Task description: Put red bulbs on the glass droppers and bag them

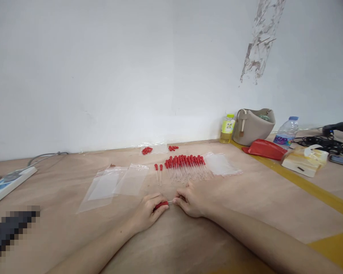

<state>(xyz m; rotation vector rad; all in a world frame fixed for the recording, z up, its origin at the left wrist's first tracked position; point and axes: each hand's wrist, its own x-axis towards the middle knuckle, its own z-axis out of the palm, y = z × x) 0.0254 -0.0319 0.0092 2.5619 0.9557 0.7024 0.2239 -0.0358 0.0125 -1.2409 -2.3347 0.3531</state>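
My left hand point(149, 211) is closed around a red rubber dropper bulb point(161, 205) low in the middle of the head view. Opposite it, my right hand point(190, 200) pinches a thin glass dropper tube point(170, 202), whose near end meets the bulb; how deep it sits there is hidden. Just beyond my hands lies a dense row of red-topped glass droppers point(185, 163). Two more droppers point(159, 173) lie side by side, left of that row. Loose red bulbs point(146, 151) rest on plastic near the wall, with a second small group point(173, 148) to their right.
Transparent zip bags point(108, 184) lie at left, another plastic bag point(223, 164) right of the droppers. A power strip point(10, 184) is far left. Along the right stand a yellow-capped bottle point(227, 128), grey bag point(254, 127), water bottle point(287, 131), red pouch point(265, 150) and tissue pack point(304, 161).
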